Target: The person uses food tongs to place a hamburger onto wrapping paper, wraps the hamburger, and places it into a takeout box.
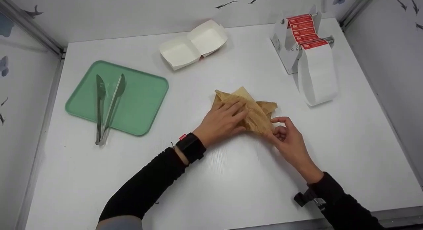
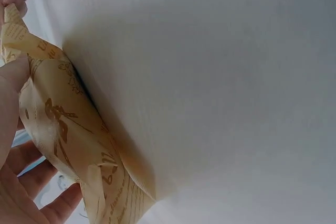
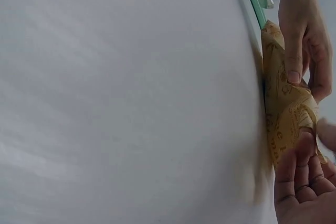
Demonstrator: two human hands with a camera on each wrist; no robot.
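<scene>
A package of printed tan wrapping paper (image 1: 256, 116) lies on the white table, folded and crumpled; whatever is inside is hidden. Over its left part rests my left hand (image 1: 224, 121), fingers laid across the top and thumb against the near side. In the left wrist view, that hand's extended fingers (image 2: 37, 179) show beyond the paper (image 2: 73, 124). At the package's right end, my right hand (image 1: 290, 142) pinches an edge of the paper, its other fingers curled in. The right wrist view shows both hands at the wrapping paper (image 3: 283, 98).
A green tray (image 1: 138, 101) with metal tongs (image 1: 112, 107) across its edge lies to the left. At the back, an open white box (image 1: 181, 53) stands near the wall. A label dispenser (image 1: 287, 48) with red labels (image 1: 304, 30) and a hanging white strip (image 1: 319, 74) occupies the back right.
</scene>
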